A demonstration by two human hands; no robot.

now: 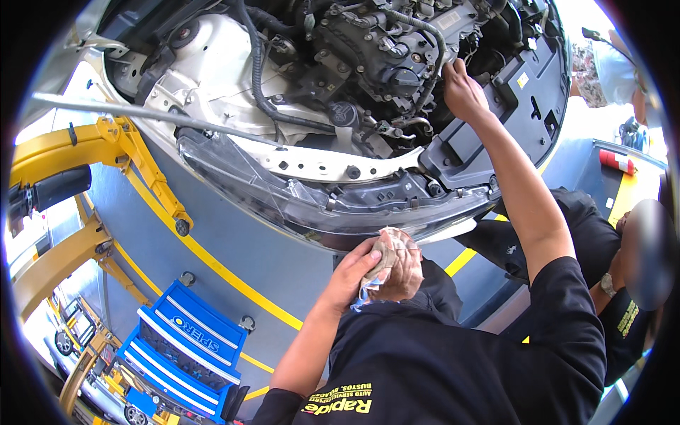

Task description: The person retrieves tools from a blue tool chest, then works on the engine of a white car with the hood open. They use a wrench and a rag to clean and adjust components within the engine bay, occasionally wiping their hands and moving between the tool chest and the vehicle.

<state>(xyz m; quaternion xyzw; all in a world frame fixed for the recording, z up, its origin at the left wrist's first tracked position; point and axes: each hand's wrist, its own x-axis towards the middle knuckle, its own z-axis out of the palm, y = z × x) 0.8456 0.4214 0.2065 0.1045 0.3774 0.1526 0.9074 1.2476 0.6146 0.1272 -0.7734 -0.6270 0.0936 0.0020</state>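
A crumpled, stained beige rag (397, 265) is bunched in my left hand (352, 275), just in front of the car's bumper. My right hand (465, 91) reaches into the open engine bay, beside the dark engine (382, 53). Its fingers are curled together at the engine's right edge, and whatever they may hold is hidden. Next to that forearm lies a black plastic cover (520, 106) along the front of the bay. A ribbed black hose (256, 64) runs down the left side of the bay.
A blue tool cabinet (185, 340) on casters stands at the lower left, below a yellow lift arm (145, 170). A thin prop rod (156, 115) crosses the bay's left side. At right, a person (602, 283) in dark clothes is close to my arm, near a red cylinder (617, 162).
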